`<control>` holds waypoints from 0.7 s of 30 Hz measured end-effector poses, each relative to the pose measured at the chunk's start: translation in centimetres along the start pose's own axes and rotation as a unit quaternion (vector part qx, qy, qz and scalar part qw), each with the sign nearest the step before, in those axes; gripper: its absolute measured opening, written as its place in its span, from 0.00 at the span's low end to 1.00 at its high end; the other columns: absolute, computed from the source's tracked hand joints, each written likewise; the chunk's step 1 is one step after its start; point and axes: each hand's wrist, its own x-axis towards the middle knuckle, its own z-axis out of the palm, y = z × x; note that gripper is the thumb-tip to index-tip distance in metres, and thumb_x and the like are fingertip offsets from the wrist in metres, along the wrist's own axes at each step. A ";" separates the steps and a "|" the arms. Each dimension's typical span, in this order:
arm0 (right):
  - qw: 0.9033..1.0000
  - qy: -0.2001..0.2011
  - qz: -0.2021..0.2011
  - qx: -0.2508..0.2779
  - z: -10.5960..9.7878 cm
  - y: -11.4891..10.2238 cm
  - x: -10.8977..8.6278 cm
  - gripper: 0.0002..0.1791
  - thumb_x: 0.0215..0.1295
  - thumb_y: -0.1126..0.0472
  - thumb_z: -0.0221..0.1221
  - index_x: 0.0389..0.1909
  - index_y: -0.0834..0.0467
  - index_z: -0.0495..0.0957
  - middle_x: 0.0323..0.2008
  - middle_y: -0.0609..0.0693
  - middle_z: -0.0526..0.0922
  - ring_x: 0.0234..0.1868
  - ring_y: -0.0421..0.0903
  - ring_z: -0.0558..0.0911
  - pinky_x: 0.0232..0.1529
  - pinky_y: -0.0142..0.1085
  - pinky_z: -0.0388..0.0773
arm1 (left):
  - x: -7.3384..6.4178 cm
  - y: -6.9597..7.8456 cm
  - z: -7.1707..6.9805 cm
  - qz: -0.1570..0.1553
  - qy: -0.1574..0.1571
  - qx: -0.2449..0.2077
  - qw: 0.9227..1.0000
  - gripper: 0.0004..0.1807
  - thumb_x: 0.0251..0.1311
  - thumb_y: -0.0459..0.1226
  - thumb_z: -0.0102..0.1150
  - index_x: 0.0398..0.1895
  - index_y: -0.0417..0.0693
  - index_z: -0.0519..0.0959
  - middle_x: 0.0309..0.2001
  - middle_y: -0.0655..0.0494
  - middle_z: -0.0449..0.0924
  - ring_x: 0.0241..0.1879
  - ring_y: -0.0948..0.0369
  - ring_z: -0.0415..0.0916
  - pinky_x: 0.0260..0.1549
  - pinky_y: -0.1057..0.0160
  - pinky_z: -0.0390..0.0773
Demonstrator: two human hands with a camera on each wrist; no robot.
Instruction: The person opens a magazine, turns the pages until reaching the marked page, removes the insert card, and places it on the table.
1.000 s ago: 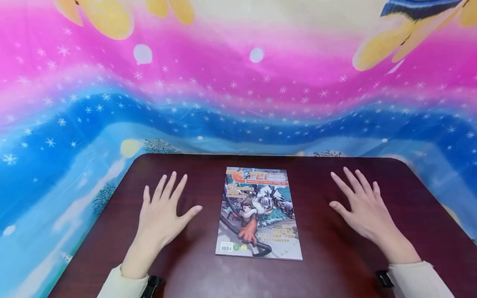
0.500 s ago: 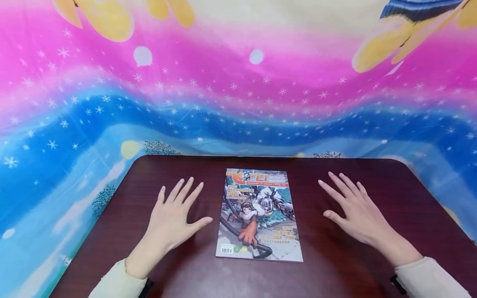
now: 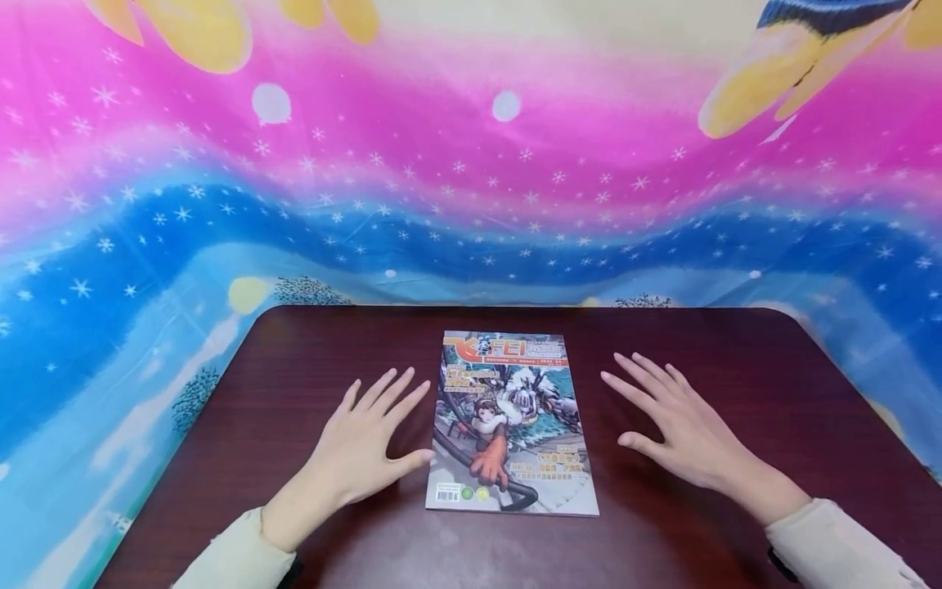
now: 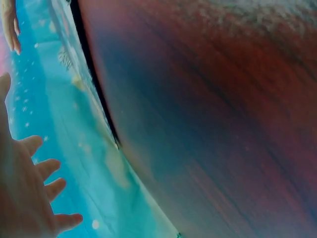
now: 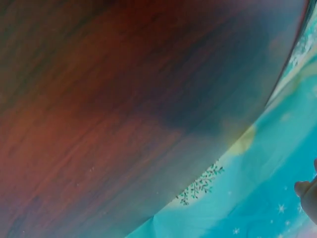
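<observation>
A magazine with an illustrated cover lies closed and face up on the dark red-brown table, in the middle of the head view. My left hand hovers at its left side, fingers spread, with the thumb tip close to the magazine's left edge; whether it touches I cannot tell. To the right of the magazine my right hand is held with fingers spread, apart from the cover. Nothing is held in either one. The left wrist view shows the left fingers stretched out; only a bit of the right hand shows in the right wrist view.
The table has rounded far corners. Behind it and along its sides hangs a printed cloth in pink and blue with snowflakes, close against the table's far edge.
Both hands have moved inward toward the magazine and slightly nearer the person, the left to the right and the right to the left. The magazine stays in place.
</observation>
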 end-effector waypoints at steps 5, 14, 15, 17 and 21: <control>1.000 -0.017 -0.010 0.004 0.7 -0.8 -0.2 0.48 0.57 0.44 0.69 0.77 0.43 0.56 0.78 0.48 0.51 0.77 0.53 0.48 0.75 0.48 0.35 | 0.0 0.7 0.3 0.024 -0.020 -0.006 0.999 0.49 0.54 0.71 0.55 0.77 0.62 0.60 0.77 0.56 0.54 0.76 0.53 0.48 0.69 0.38 0.52; 0.998 -0.061 0.004 0.017 1.4 -1.8 -0.7 0.45 0.60 0.39 0.65 0.77 0.43 0.58 0.76 0.48 0.55 0.76 0.53 0.54 0.75 0.41 0.33 | 0.3 2.0 0.8 0.057 -0.073 -0.028 0.995 0.48 0.54 0.72 0.53 0.76 0.63 0.60 0.77 0.57 0.55 0.75 0.52 0.51 0.68 0.37 0.52; 0.998 -0.064 0.005 0.019 1.5 -1.9 -0.8 0.45 0.60 0.39 0.65 0.76 0.43 0.59 0.76 0.49 0.56 0.75 0.54 0.55 0.75 0.38 0.31 | 0.4 2.2 0.8 0.061 -0.074 -0.031 0.995 0.48 0.54 0.72 0.54 0.76 0.63 0.61 0.76 0.57 0.55 0.75 0.52 0.51 0.68 0.37 0.53; 0.997 -0.070 0.006 0.025 1.6 -2.2 -1.0 0.45 0.59 0.37 0.65 0.76 0.44 0.60 0.76 0.49 0.58 0.75 0.55 0.56 0.73 0.34 0.28 | 0.5 2.4 0.9 0.071 -0.080 -0.039 0.994 0.48 0.54 0.71 0.55 0.76 0.63 0.61 0.76 0.57 0.56 0.75 0.53 0.51 0.68 0.38 0.53; 0.996 -0.081 -0.003 0.032 2.0 -2.9 -1.2 0.44 0.60 0.35 0.63 0.75 0.44 0.62 0.75 0.50 0.59 0.74 0.56 0.58 0.71 0.29 0.25 | 0.8 2.9 1.0 0.091 -0.098 -0.045 0.990 0.48 0.54 0.70 0.56 0.76 0.63 0.61 0.76 0.58 0.57 0.76 0.56 0.49 0.69 0.38 0.52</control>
